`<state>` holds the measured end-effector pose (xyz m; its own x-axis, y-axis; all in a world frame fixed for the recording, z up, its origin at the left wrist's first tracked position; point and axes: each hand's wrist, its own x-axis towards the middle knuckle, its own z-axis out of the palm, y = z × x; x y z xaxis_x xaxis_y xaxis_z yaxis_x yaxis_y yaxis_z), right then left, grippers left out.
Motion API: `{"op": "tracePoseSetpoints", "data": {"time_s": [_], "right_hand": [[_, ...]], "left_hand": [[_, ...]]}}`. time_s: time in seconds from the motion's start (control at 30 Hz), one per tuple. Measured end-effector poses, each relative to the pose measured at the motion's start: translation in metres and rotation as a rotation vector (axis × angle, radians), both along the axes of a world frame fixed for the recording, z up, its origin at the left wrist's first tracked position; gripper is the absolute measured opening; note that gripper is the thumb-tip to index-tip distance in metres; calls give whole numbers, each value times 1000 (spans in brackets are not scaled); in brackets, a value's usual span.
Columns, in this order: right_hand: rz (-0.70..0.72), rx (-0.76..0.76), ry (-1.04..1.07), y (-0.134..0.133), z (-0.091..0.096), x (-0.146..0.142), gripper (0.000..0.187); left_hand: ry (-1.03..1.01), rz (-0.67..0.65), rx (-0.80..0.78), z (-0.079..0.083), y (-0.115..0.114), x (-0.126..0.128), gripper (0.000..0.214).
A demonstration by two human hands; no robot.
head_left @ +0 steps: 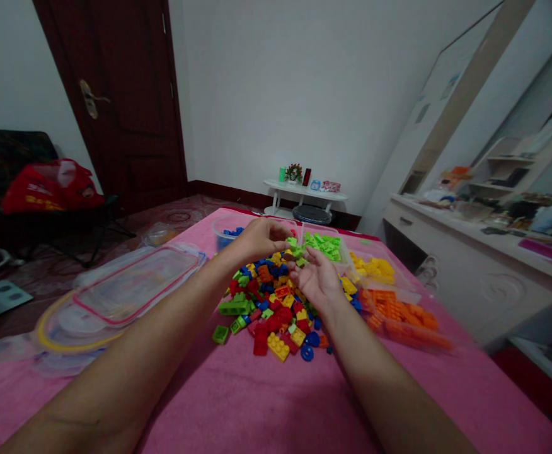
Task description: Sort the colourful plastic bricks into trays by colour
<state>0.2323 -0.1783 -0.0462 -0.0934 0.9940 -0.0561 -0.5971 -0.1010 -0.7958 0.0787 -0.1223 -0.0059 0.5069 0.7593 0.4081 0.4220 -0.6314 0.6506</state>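
Over the mixed pile of toy building bricks (283,315), my two hands come close together. My left hand (261,238) reaches in from the left, its fingers closed at the tips on a light green brick (293,243). My right hand (321,280) is turned palm up just to the right, fingers curled around light green bricks (300,260) between the hands; exactly which fingers touch them is blurred. Red, yellow, blue, green and orange bricks lie in the pile below. Behind my right hand stands a clear container of light green bricks (324,244).
Yellow bricks (373,268) and orange bricks (401,312) fill clear containers on the right. A round tub (222,236) with blue bricks stands behind my left hand. Stacked clear lids (134,290) lie on the left of the pink cloth (257,403). A white dresser (455,246) stands at the right.
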Motion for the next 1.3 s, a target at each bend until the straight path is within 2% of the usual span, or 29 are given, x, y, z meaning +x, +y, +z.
{"op": "tracePoseSetpoints", "data": {"time_s": [0.07,0.17,0.3,0.4,0.47,0.57,0.6,0.63,0.7,0.73,0.8,0.87,0.93,1.0,1.03,1.17,1.3], "right_hand": [[76,-55,130,-1,4,-1,18],[67,-95,190,-1,4,-1,12],[37,-147,166,1,-3,1,12],[-25,-156,71,10,-3,8,10],[-110,-121,-27,24,5,17,11],[-231,-73,-140,54,29,36,9],[-272,-74,-233,64,38,43,7],[-334,-81,-484,71,46,51,15],[-454,-99,-815,79,55,64,36],[-498,-90,-947,79,56,70,44],[-519,-29,-1126,71,51,78,47],[-426,54,-1389,57,40,80,38],[-269,111,-1707,42,26,80,32],[-182,135,-1994,29,14,76,36],[-187,145,-2116,23,10,73,40],[-329,133,-2301,12,-2,65,57],[-299,43,-2345,6,-12,61,69]], "left_hand": [[1,-80,-42,0,-4,4,29],[17,-123,-54,1,-8,8,31],[-29,-67,-36,3,-8,6,28],[-93,-15,-28,5,-5,1,23],[-132,8,-35,6,-3,-2,19],[-128,25,-20,7,-2,-2,17],[-109,28,-10,6,-2,-2,17],[-89,30,1,5,-2,-1,17],[-54,26,29,3,-3,2,18],[-40,20,48,1,-3,4,19],[-13,9,88,-2,-3,6,20],[9,0,112,-4,-4,9,21],[25,1,115,-4,-5,11,22],[34,3,100,-4,-7,13,22],[38,3,94,-4,-7,14,23],[39,13,94,-2,-6,12,22],[11,26,91,-1,-3,7,21]]}}
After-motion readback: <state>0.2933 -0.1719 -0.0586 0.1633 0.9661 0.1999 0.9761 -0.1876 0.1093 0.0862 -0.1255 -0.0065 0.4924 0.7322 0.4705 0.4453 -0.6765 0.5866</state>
